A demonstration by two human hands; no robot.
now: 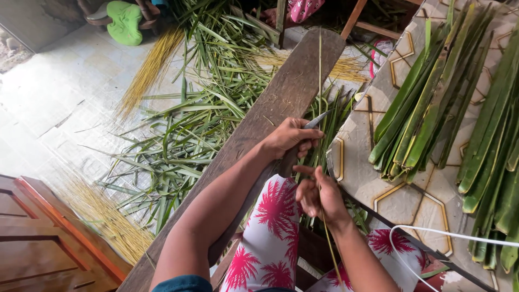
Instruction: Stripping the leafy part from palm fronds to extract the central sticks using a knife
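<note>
Pale tiled floor [59, 103] strewn with green palm leaves [189, 135], a person stripping a leaf rib over a wooden plank [281, 92].

At the grip, the right hand [319, 197] pinches a thin yellowish-green leaf rib [320, 81] between thumb and fingertips; the rib runs straight up past the plank's far end and down over the wrist. Just above, the left hand [289, 138] is curled tight around a small knife [315, 120], its grey blade touching the rib. Both hands work above a lap in white cloth with pink palm prints. To the right, a patterned table [362, 162] carries stacked green leaf strips [427, 103]. Bundles of straw-coloured ribs [148, 70] lie on the floor; a white cord [432, 232] loops near the table edge.
</note>
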